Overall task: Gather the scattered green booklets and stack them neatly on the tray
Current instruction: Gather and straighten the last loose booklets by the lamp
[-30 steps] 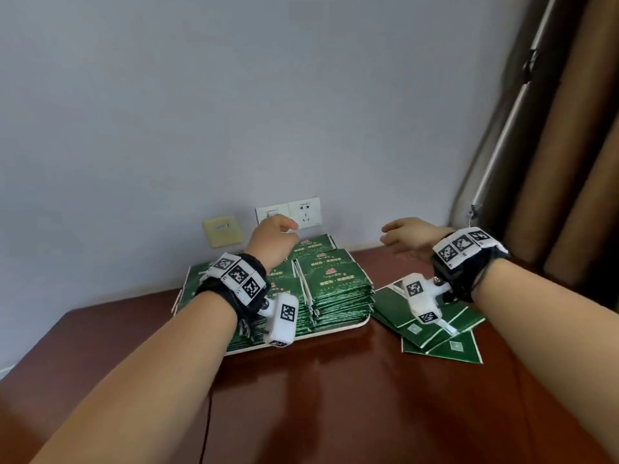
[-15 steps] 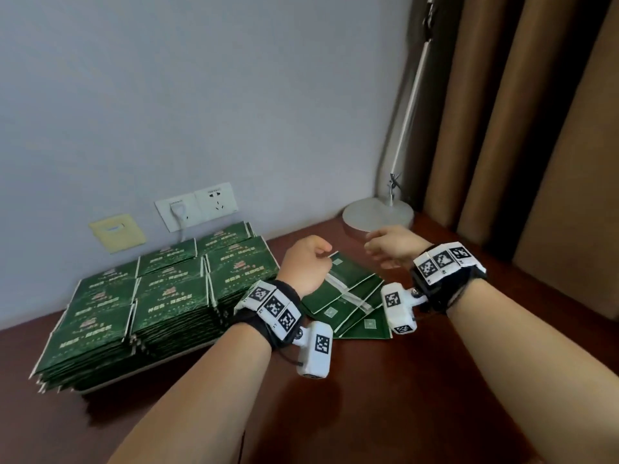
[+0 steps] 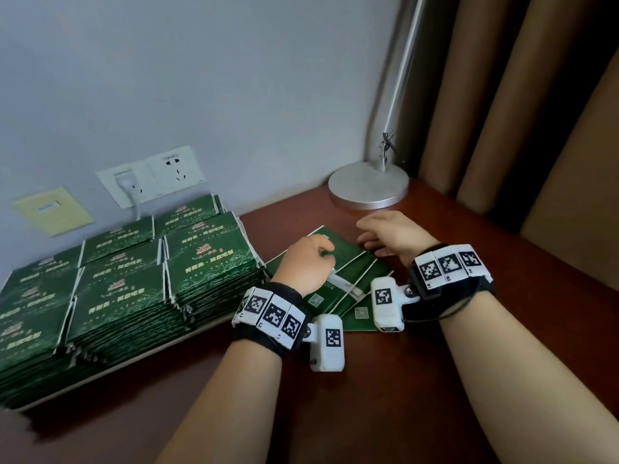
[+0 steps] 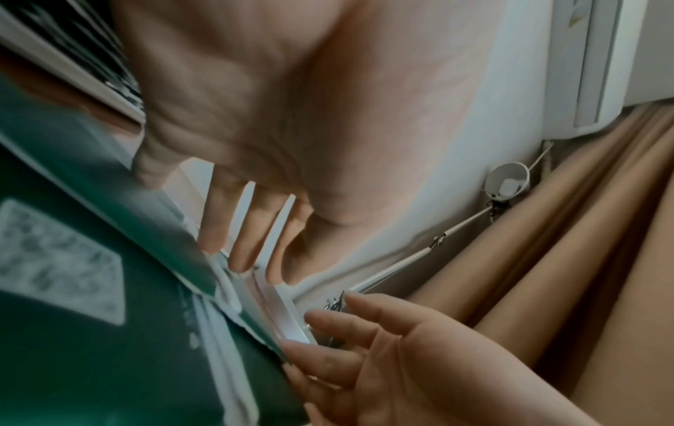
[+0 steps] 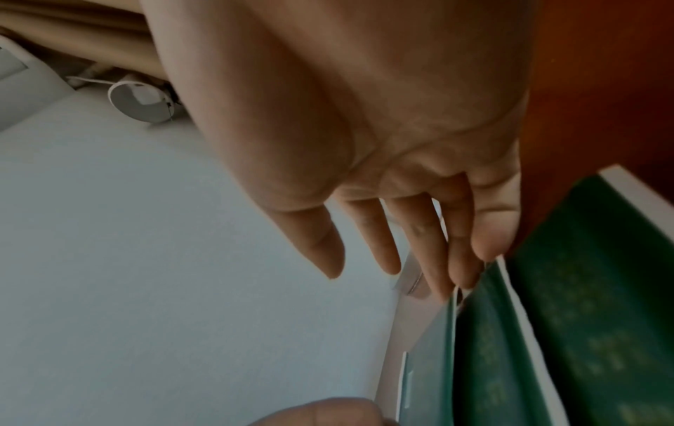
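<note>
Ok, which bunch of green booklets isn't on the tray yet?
The fanned loose booklets on the bare table, under both hands, right of the tray. The others sit on it in stacked piles.

Grey wall (image 3: 201,78), brown curtains (image 3: 536,112), wood desk (image 3: 385,413).

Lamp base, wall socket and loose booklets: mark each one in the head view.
lamp base (image 3: 368,186), head view, on the flat silver disc.
wall socket (image 3: 176,168), head view, on the white faceplate.
loose booklets (image 3: 348,279), head view, on a green cover between the wrists.
</note>
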The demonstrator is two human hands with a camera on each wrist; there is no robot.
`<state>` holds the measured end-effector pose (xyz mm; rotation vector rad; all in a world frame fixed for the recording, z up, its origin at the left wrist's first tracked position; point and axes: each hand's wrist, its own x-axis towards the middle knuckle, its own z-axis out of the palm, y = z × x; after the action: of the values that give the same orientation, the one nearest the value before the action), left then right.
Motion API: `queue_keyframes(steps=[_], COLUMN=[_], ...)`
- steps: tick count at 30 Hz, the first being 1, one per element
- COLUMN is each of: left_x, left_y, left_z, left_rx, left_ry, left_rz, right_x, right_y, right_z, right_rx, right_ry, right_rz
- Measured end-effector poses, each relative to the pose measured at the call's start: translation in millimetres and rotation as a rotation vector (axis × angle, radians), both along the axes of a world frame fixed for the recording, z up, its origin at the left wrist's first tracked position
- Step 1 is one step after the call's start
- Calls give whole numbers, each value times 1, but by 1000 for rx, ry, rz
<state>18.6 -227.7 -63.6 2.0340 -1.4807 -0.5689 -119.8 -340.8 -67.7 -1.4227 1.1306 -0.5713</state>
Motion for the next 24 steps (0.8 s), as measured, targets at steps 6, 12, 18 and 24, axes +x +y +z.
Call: queue_keyframes(steps=[6, 12, 18, 24], left_x=[8, 9, 5, 0], left_y=[-2, 2, 3, 6], left_z=[-3, -4, -1, 8], left_rx=[55, 94, 115, 131], left_ry=[21, 9, 4, 51], left_rz=[-47, -106, -138, -156], right_x=[4, 0, -5, -4], right_y=[0, 1, 0, 2], right_z=[0, 1, 3, 1], right_rx=[-111, -183, -141, -123], right_ry=[79, -1, -5, -48], right_rz=[77, 87, 129, 91])
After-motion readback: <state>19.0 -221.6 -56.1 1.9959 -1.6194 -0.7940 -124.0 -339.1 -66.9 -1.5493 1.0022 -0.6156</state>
